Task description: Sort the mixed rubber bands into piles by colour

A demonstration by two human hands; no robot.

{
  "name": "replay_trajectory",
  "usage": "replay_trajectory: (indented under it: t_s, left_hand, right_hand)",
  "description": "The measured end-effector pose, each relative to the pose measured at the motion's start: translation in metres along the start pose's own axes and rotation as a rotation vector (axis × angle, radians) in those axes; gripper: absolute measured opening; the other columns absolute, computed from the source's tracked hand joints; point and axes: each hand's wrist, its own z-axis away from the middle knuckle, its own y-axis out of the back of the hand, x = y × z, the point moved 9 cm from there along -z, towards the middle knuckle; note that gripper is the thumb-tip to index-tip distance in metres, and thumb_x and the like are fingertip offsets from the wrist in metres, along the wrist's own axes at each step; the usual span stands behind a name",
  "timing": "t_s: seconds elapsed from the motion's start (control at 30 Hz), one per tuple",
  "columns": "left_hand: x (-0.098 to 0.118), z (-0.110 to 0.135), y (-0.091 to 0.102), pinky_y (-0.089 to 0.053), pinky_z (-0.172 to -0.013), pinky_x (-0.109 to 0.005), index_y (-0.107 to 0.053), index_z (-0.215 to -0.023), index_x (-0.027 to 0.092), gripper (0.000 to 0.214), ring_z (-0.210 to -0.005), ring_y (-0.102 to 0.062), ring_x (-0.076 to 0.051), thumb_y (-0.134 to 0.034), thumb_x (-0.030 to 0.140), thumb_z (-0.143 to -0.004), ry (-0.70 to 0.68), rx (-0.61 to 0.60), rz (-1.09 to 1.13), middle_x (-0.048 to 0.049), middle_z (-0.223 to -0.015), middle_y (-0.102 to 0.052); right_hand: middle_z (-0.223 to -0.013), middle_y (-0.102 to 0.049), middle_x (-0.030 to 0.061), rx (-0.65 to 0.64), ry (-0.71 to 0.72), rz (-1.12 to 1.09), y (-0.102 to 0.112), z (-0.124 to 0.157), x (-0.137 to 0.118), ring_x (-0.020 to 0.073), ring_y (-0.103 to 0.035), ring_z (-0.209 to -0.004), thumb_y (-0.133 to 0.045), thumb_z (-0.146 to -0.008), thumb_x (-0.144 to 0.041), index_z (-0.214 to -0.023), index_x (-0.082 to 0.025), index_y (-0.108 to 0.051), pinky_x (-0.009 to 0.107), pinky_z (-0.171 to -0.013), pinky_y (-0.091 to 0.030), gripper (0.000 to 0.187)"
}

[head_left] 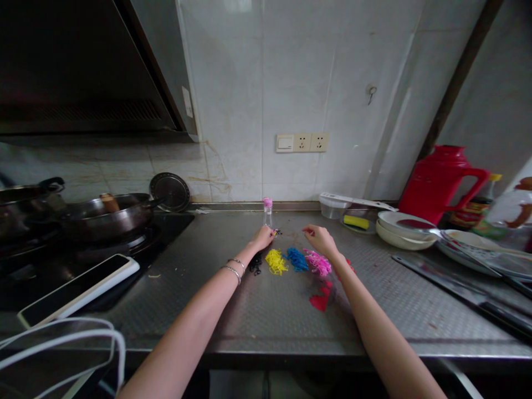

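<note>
My left hand (263, 238) is closed, pinching a small cluster of dark and coloured rubber bands (278, 232) at its fingertips. To its right, my right hand (319, 239) hovers with its fingers curled together; whether anything small is between them I cannot make out. Below the hands lie separate piles of rubber bands: black (255, 266), partly behind my left wrist, yellow (276, 262), blue (297, 259) and pink (318, 262). Some red bands (350, 265) peek out beside my right wrist. A small clear bottle with a pink cap (267, 203) stands just behind my left hand.
A clear bag with red patches (321, 297) lies nearer the counter's front edge. At left are a pan (103, 219) on the stove and a white device (78, 291) by white cables (100, 333). At right stand bowls (401, 239), a red thermos (434, 185) and a long knife (444, 282).
</note>
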Motion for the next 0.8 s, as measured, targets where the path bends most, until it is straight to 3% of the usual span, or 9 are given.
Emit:
replay_trajectory:
  t_s: [0.13,0.33,0.53,0.67,0.8]
  left_hand:
    - [0.007,-0.003,0.000,-0.041,-0.066,-0.023,-0.065,-0.068,0.011,0.019,-0.066,-0.055,-0.014,-0.050,0.018,-0.076,-0.080,0.028,-0.192,-0.0100,-0.071,-0.062]
    - [0.011,-0.006,-0.004,-0.042,-0.070,-0.023,-0.065,-0.066,0.011,0.014,-0.069,-0.056,-0.014,-0.053,0.016,-0.072,-0.078,0.025,-0.226,-0.0102,-0.074,-0.063]
    - [0.062,-0.003,-0.040,-0.042,-0.065,-0.022,-0.069,-0.071,0.014,0.016,-0.063,-0.056,-0.013,-0.054,0.013,-0.065,-0.248,-0.156,-0.236,-0.0083,-0.071,-0.066]
    - [0.098,0.001,-0.054,-0.041,-0.063,-0.023,-0.070,-0.075,0.014,0.021,-0.063,-0.057,-0.014,-0.053,0.011,-0.064,-0.361,-0.154,-0.235,-0.0110,-0.075,-0.067]
    - [0.117,0.005,-0.066,-0.039,-0.060,-0.021,-0.069,-0.077,0.013,0.022,-0.062,-0.056,-0.014,-0.051,0.011,-0.065,-0.429,-0.197,-0.154,-0.0109,-0.074,-0.067]
  right_hand:
    - [-0.083,-0.066,0.0024,0.000,-0.006,0.017,-0.001,0.000,0.002,0.0153,-0.058,-0.077,-0.047,-0.073,-0.025,-0.091,-0.024,-0.065,0.021,-0.059,-0.037,0.025]
    - [-0.083,-0.067,0.0027,0.019,-0.021,0.024,0.002,0.000,0.007,0.0153,-0.058,-0.075,-0.048,-0.073,-0.024,-0.091,-0.024,-0.066,0.021,-0.058,-0.037,0.026]
    - [-0.083,-0.067,0.0024,0.051,-0.039,0.028,0.010,-0.001,0.012,0.0159,-0.058,-0.076,-0.048,-0.073,-0.026,-0.091,-0.024,-0.066,0.021,-0.057,-0.037,0.026]
    - [-0.085,-0.067,0.0024,0.046,-0.048,0.038,0.011,0.001,0.011,0.0168,-0.058,-0.078,-0.047,-0.073,-0.026,-0.092,-0.025,-0.065,0.022,-0.058,-0.037,0.026]
    - [-0.086,-0.067,0.0030,0.040,-0.048,0.046,0.012,0.003,0.010,0.0168,-0.059,-0.079,-0.047,-0.073,-0.023,-0.092,-0.024,-0.066,0.022,-0.059,-0.037,0.027]
